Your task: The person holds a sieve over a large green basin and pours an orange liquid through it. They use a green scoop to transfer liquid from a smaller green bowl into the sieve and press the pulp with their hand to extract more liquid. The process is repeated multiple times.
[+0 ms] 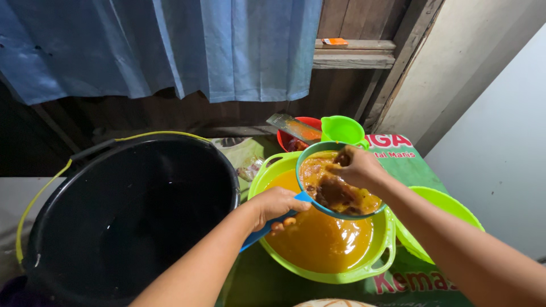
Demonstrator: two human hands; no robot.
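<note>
My left hand [277, 206] grips the blue handle of a round strainer [307, 152] held over a lime green basin [380, 262] full of orange-brown liquid [318, 239]. The strainer holds brown pulp [336, 193] in the same liquid. My right hand [357, 167] reaches into the strainer from the right, its fingers closed on a dark clump of pulp at the far rim.
A large black bucket [122, 219] with a yellow handle stands at the left. Behind the basin are a red bowl [310, 123] with a flat metal blade across it and a green scoop [342, 129]. Another green basin [441, 207] sits at the right. A blue curtain [170, 45] hangs behind.
</note>
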